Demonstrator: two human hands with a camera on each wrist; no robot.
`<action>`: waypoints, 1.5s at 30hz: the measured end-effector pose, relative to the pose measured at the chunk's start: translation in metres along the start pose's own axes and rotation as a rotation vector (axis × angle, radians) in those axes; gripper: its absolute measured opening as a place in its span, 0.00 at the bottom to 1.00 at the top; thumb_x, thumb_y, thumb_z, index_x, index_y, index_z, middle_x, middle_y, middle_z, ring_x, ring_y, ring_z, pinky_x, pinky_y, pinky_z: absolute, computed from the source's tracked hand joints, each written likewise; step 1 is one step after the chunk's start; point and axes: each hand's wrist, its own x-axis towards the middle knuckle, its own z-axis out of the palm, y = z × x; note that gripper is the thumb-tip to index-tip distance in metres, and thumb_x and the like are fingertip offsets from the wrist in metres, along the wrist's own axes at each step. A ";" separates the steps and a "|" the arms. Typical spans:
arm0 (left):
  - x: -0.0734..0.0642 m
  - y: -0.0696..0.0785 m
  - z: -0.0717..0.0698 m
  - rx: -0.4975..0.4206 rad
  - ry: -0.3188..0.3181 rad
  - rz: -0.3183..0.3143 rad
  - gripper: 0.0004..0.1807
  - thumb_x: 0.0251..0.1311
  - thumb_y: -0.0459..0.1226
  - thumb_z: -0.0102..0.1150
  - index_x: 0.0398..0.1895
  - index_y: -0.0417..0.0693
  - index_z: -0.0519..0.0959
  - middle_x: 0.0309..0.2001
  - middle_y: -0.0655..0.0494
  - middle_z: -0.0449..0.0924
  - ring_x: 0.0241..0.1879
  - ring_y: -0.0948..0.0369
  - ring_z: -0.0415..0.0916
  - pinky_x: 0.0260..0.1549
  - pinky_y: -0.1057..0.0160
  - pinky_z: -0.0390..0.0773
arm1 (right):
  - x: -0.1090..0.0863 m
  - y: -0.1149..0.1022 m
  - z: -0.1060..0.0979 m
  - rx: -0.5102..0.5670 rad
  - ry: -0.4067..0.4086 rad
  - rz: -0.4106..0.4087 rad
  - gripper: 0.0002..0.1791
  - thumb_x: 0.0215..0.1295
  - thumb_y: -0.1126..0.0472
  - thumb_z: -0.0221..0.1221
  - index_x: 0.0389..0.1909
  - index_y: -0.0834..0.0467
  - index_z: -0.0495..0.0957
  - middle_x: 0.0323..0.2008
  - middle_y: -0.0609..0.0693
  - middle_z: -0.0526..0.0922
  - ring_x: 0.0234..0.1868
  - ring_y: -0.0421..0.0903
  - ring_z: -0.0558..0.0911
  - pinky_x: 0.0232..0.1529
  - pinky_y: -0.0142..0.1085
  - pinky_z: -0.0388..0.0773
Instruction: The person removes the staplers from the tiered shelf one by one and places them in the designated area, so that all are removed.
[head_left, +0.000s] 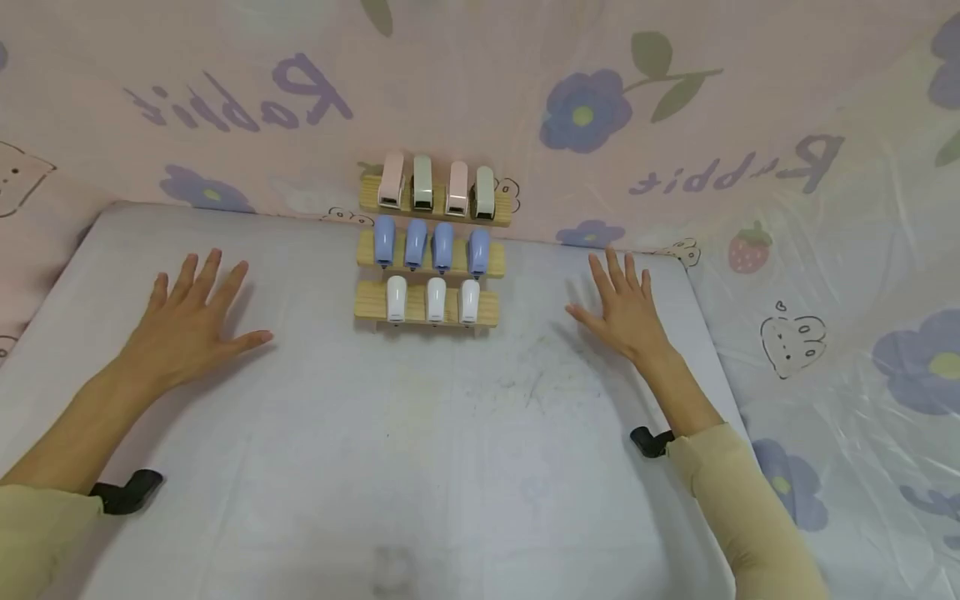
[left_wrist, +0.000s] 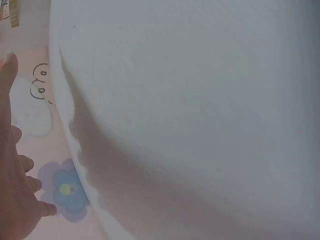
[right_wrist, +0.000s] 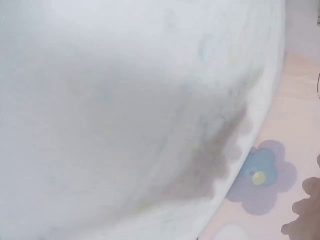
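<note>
My left hand (head_left: 183, 329) is held above the left part of the white table, fingers spread and nothing in it. On the right side my right hand (head_left: 628, 315) is likewise spread and holds nothing. Between them, at the back, a stepped wooden rack (head_left: 365, 302) bears small items that look like mini staplers. Its top tier has pink ones (head_left: 392, 177) and grey-green ones (head_left: 422, 179); the middle has several blue ones (head_left: 442, 244); the lowest has three white ones (head_left: 436, 298). Neither hand touches the rack. Each wrist view shows only part of its hand's fingers at the frame edge.
A white sheet covers the table (head_left: 337, 467). Behind it and at the sides hangs a pink patterned curtain (head_left: 450, 83) with flowers and rabbits. Black wrist mounts (head_left: 131, 492) stick out by both sleeves. Faint dark marks (head_left: 534, 387) show right of centre.
</note>
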 end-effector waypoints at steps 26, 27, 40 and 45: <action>0.031 0.036 0.004 -0.255 0.056 0.195 0.56 0.56 0.52 0.71 0.81 0.53 0.47 0.80 0.47 0.40 0.77 0.42 0.39 0.67 0.34 0.51 | 0.040 -0.046 -0.027 0.185 0.180 -0.177 0.54 0.58 0.41 0.67 0.80 0.46 0.48 0.78 0.50 0.51 0.75 0.57 0.56 0.63 0.63 0.64; 0.032 0.038 0.004 -0.270 0.055 0.194 0.56 0.55 0.52 0.71 0.81 0.54 0.47 0.80 0.49 0.40 0.77 0.43 0.40 0.67 0.34 0.52 | 0.041 -0.048 -0.028 0.200 0.192 -0.184 0.54 0.58 0.42 0.68 0.80 0.46 0.49 0.78 0.49 0.52 0.75 0.57 0.57 0.63 0.63 0.63; 0.046 0.056 0.016 -0.471 0.041 0.189 0.51 0.54 0.45 0.75 0.78 0.61 0.55 0.79 0.52 0.49 0.75 0.45 0.49 0.64 0.34 0.57 | 0.062 -0.073 -0.040 0.302 0.300 -0.264 0.50 0.58 0.46 0.69 0.78 0.51 0.54 0.75 0.53 0.60 0.73 0.54 0.62 0.69 0.53 0.59; 0.051 0.062 0.021 -0.589 0.049 0.203 0.51 0.49 0.37 0.78 0.77 0.55 0.60 0.76 0.45 0.55 0.73 0.45 0.54 0.62 0.42 0.66 | 0.071 -0.082 -0.045 0.351 0.321 -0.283 0.49 0.58 0.48 0.70 0.77 0.52 0.57 0.73 0.53 0.63 0.68 0.54 0.68 0.64 0.50 0.67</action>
